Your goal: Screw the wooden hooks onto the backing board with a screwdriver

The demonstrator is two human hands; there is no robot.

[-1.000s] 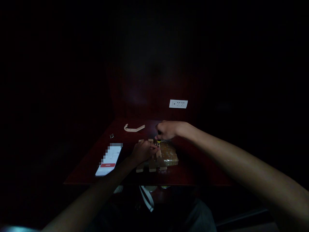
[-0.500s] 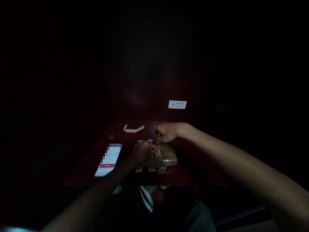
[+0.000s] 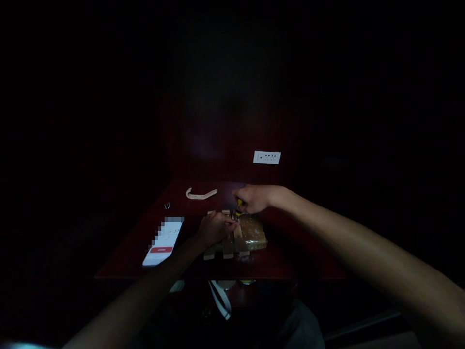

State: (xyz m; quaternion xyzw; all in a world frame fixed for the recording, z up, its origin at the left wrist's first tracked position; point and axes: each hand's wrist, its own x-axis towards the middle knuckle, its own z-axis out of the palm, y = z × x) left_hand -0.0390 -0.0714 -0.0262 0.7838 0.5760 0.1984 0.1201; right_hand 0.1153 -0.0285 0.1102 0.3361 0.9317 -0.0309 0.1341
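Note:
My right hand (image 3: 252,198) is closed round the yellow handle of a screwdriver (image 3: 239,206), which points down. Below it lies a slatted wooden piece (image 3: 228,249), made of several pale strips. My left hand (image 3: 217,227) rests over this wood, its fingertips pinched together close to the screwdriver's lower end. Whatever sits between those fingertips is too small and dark to make out. Under the right side of the wood is a brown block wrapped in shiny clear film or tape (image 3: 254,232).
A curved, hook-shaped wooden piece (image 3: 199,196) lies at the back of the dark red table (image 3: 290,264). Left of it are several small metal pieces (image 3: 167,206). A lit phone (image 3: 163,242) lies near my left forearm. A white socket plate (image 3: 267,157) is on the back wall.
My right hand has shifted and turned very slightly, and more of the yellow handle shows. My left hand and the wood stay in place.

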